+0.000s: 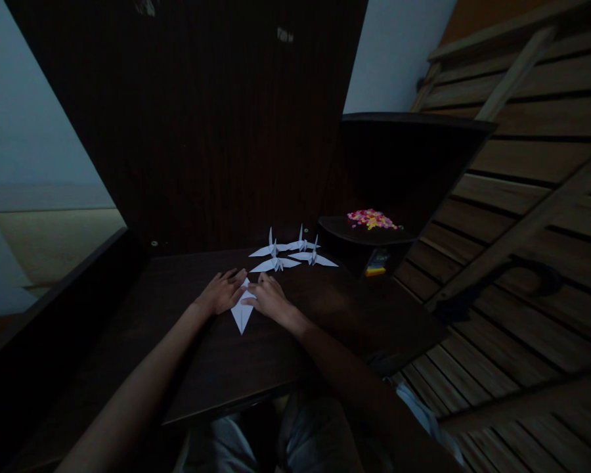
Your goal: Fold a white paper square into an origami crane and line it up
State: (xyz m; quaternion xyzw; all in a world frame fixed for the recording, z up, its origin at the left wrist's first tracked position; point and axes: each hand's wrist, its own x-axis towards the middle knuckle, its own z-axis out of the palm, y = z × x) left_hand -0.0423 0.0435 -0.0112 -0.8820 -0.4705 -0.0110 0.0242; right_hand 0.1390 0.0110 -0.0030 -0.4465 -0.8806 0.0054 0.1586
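A dark tabletop (354,309) is bordered along its back edge by a tall panel (226,131), and a corner shelf (332,228) is fixed at its back right corner. Left of the tabletop's middle, nearer the back edge than the front, two hands are brought together. The left hand (221,291) is laid down with its fingers fairly straight, over the paper's upper left side; nothing is seen to be gripped by it. The right hand (272,299) is half curled, its thumb stretched across the paper; whether the paper is pinched cannot be told. Just behind them, close to the back edge, four folded paper birds (276,264) are grouped. The white folded paper (242,318) is held flat between the hands, a sharp point directed toward the front edge. For a clean fold, the paper is best kept pinned by one hand while the crease is run firmly by the other, with edges matched to the centre line first. On the shelf, small coloured pieces (372,219) are heaped. Beneath it, a small box (377,263) with a yellow band is stood; no lettering can be read.
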